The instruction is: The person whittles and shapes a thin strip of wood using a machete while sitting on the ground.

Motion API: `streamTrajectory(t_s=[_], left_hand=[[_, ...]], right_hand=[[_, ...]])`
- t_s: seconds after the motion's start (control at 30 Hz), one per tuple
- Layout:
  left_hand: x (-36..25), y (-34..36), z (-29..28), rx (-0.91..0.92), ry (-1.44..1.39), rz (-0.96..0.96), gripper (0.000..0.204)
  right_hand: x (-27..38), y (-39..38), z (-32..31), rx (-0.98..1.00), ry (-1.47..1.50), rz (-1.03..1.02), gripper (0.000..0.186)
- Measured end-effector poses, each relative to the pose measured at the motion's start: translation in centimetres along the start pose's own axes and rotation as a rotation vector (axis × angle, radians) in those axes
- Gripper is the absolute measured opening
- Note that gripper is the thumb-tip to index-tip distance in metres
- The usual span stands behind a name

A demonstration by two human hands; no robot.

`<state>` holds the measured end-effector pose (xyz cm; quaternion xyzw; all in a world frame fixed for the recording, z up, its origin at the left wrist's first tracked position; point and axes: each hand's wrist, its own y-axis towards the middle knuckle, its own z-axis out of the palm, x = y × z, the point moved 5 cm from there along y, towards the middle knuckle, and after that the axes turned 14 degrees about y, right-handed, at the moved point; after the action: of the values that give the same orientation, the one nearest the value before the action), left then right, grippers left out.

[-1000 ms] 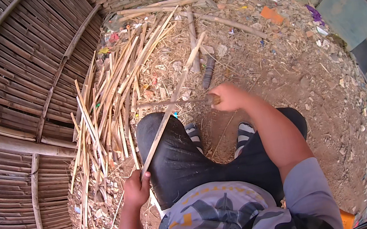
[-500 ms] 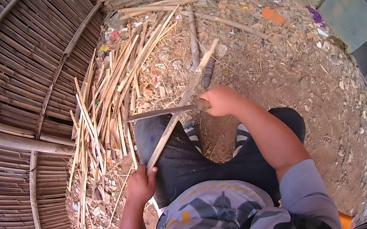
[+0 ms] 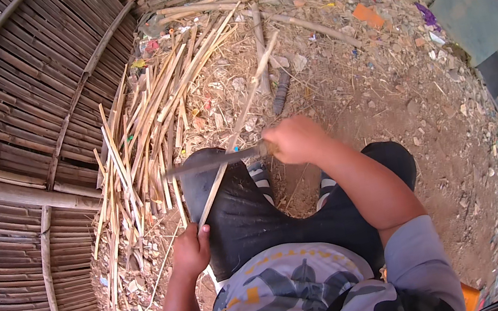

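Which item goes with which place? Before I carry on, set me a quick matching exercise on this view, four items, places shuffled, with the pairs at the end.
Items
1. Long-bladed knife
2. Single wooden strip
3. Flat orange piece
4. Heap of strips

Places
A. Beside the slatted wall
B. In the right hand
C. On the ground, upper right
D. In the left hand

Pairs: 1-B, 2-D, 3-C, 4-A

A long, thin tan strip (image 3: pixel 239 121) slants away rightward, crossed by a nearly level, blurred dark-bladed knife (image 3: pixel 199 164).
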<state>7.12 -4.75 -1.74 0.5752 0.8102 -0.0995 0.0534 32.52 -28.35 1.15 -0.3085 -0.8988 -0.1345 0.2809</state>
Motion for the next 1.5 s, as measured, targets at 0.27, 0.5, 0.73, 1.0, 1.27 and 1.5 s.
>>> streamTrajectory(t_s=[0.27,0.5,0.73,1.0,1.27,1.5], left_hand=[[0.1,0.2,0.0,-0.019,0.018,-0.017,0.038],[0.3,-0.1,0.1,0.003,-0.054,0.021,0.037],[0.5,-0.4,0.0,-0.018,-0.005,0.035,0.036],[1.7,-1.1,-0.2,-0.025,-0.009,0.023,0.038],[1.7,-1.3,0.4,-0.028,0.033,0.024,0.039],[0.7,-1.1,0.2,-0.014,0.135,-0.055,0.038]], right_hand=[[-4.5,0.6,-0.3,-0.065,0.11,0.092,0.015],[-6.7,0.2,1.4,-0.094,0.107,0.097,0.014],[-1.5,0.3,0.3,-0.037,0.142,0.061,0.015],[-11.8,0.0,-2.5,-0.343,0.276,0.394,0.022],[-0.5,0.4,1.1,0.029,-0.124,-0.095,0.023],[-7.5,0.6,-0.2,-0.032,0.157,0.123,0.016]])
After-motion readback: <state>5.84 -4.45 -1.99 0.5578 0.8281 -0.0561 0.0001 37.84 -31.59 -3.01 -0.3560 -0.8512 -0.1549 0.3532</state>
